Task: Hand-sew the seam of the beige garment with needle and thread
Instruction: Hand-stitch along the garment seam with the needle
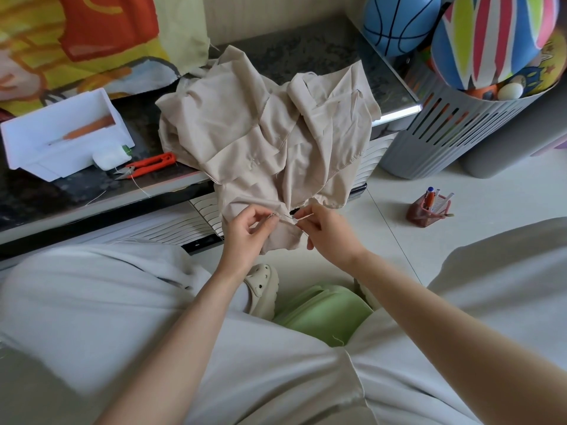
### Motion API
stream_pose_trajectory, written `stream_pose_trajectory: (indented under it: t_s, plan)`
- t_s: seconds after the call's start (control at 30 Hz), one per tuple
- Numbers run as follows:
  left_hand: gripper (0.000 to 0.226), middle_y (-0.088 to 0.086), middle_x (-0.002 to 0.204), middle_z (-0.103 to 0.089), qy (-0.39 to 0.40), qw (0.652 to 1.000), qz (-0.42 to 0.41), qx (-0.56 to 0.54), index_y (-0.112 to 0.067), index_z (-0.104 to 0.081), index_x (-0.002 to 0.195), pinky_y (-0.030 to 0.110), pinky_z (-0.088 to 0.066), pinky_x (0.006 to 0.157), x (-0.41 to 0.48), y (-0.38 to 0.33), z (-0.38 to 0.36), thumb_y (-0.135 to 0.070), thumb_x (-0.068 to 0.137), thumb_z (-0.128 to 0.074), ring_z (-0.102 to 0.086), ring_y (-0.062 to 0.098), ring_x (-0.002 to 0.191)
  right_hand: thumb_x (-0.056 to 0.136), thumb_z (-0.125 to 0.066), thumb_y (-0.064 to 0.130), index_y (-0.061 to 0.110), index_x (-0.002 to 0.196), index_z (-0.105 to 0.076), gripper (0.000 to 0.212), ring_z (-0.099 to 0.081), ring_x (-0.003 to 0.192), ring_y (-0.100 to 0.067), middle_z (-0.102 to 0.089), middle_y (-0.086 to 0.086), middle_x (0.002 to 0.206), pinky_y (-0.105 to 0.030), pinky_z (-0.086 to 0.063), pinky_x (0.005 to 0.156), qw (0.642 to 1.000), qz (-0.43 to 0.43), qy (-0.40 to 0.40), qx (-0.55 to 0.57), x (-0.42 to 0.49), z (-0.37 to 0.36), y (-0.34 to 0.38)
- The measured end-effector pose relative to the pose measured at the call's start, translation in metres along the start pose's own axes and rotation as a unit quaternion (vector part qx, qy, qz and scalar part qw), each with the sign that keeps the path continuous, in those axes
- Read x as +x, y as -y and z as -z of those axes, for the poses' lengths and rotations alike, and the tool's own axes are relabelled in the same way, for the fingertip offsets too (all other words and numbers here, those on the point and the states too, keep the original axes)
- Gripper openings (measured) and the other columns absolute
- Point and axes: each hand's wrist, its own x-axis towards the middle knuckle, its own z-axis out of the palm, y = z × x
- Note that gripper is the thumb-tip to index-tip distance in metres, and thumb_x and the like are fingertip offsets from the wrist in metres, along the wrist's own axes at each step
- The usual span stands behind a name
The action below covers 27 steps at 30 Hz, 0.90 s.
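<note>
The beige garment (264,127) lies crumpled on the dark table (306,53) and hangs over its front edge. My left hand (248,233) pinches the hanging edge of the garment at the seam. My right hand (325,231) pinches the same edge from the right, with a thin needle (288,216) showing between the two hands. A fine thread runs by my right fingertips; its far end is too thin to follow.
Red thread snips (147,165), a white thread spool (110,157) and a white box (61,133) sit on the table's left. A grey slotted basket (445,130) with balls stands right. A pen holder (428,211) is on the floor. A green stool (322,314) is between my knees.
</note>
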Motion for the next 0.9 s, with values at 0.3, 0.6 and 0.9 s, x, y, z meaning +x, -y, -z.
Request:
stream_pose_trajectory:
  t_s: [0.3,0.6,0.9]
  plan:
    - [0.013,-0.015,0.048,-0.05,-0.004,1.0,0.013,-0.015,-0.015,-0.065,0.077,0.013,-0.032,0.047,-0.003,-0.005,-0.004,-0.01,0.089,-0.063,-0.04,-0.001,0.046,0.1,-0.034,0.014,0.013,0.098,-0.041,0.007,-0.053,0.074,-0.023,-0.061,-0.01,0.089,-0.027,-0.038,0.063,0.999,-0.039,-0.032,0.007,-0.003,-0.013,0.002]
    - [0.019,-0.003,0.058,-0.055,-0.02,0.996,0.031,-0.085,-0.009,-0.054,0.073,0.011,-0.04,0.048,-0.006,-0.01,-0.009,-0.001,0.088,-0.062,-0.048,-0.002,0.05,0.1,-0.031,0.012,0.003,0.11,-0.042,0.018,-0.054,0.093,-0.038,-0.061,-0.021,0.104,-0.034,-0.03,0.067,0.996,-0.043,-0.049,-0.066,-0.004,-0.019,-0.003]
    - [0.019,-0.012,0.049,-0.047,-0.037,0.998,0.017,-0.051,-0.015,-0.05,0.077,0.014,-0.029,0.043,-0.003,-0.006,-0.009,-0.006,0.091,-0.059,-0.037,0.001,0.045,0.098,-0.03,0.007,0.007,0.107,-0.043,0.016,-0.047,0.078,-0.029,-0.058,-0.013,0.091,-0.031,-0.025,0.062,0.998,0.017,-0.017,-0.064,-0.009,-0.014,-0.002]
